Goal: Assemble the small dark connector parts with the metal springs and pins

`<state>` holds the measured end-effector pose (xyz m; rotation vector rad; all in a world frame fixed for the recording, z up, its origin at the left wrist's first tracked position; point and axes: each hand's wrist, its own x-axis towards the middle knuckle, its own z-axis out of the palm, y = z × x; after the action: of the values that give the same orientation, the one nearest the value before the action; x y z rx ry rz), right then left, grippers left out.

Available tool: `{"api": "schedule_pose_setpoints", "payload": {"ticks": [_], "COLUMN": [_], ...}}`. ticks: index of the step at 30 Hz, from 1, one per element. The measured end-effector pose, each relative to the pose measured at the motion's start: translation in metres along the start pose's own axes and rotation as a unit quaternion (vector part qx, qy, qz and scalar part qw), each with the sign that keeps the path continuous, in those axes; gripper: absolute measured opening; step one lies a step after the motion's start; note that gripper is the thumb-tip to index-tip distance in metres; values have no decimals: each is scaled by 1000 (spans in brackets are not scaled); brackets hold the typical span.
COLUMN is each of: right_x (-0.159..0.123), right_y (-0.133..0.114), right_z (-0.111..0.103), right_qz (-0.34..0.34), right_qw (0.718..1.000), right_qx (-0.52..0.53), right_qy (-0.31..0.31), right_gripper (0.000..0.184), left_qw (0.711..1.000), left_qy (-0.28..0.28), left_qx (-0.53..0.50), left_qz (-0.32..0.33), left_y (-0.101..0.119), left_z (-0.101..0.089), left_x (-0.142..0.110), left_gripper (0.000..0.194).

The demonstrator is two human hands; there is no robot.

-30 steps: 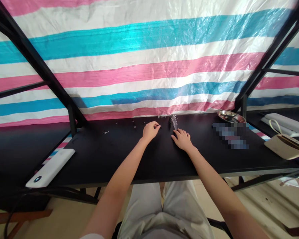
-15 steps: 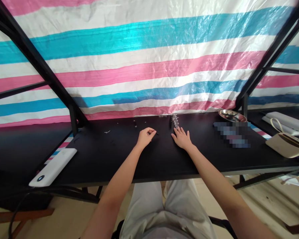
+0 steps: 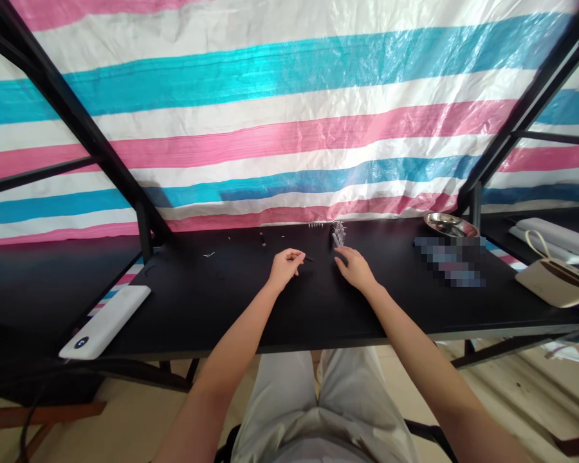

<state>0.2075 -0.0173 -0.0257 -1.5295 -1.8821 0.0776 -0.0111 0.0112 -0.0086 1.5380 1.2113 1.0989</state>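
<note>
My left hand [image 3: 286,267] is pinched on a thin dark stick-like piece [image 3: 309,259], whose tip pokes out to the right of the fingers. To its right, my right hand [image 3: 354,267] is open just above the black table [image 3: 212,302], fingers slightly curved and thumb apart. Just beyond its fingertips lies a cluster of small grey and white pieces [image 3: 338,235], too small to name. A row of tiny whitish pieces [image 3: 315,225] sits at the table's back edge. A short dark piece with a light end [image 3: 263,239] lies left of the row.
On the left rests a long white device [image 3: 106,321] with a round dark spot. A round metal dish [image 3: 451,225] stands at the back right, behind a blurred patch. Farther right is a beige pouch [image 3: 554,283]. A white scrap [image 3: 209,254] lies left of my hands.
My right hand has drawn back slightly from the cluster of grey pieces, its fingers now more curved. My left hand has shifted a little to the right, still pinching the dark piece.
</note>
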Motion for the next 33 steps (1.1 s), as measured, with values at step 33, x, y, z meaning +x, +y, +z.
{"api": "schedule_pose_setpoints", "payload": {"ticks": [33], "right_x": [-6], "right_y": [-37], "right_z": [-17], "right_qz": [-223], "right_qw": [960], "right_qx": [160], "right_qy": [55], "right_gripper": [14], "left_qw": [976], "left_qy": [-23], "left_qx": [-207], "left_qz": [-63], "left_y": [8], "left_z": [-2], "left_x": [-1], "left_gripper": [35]}}
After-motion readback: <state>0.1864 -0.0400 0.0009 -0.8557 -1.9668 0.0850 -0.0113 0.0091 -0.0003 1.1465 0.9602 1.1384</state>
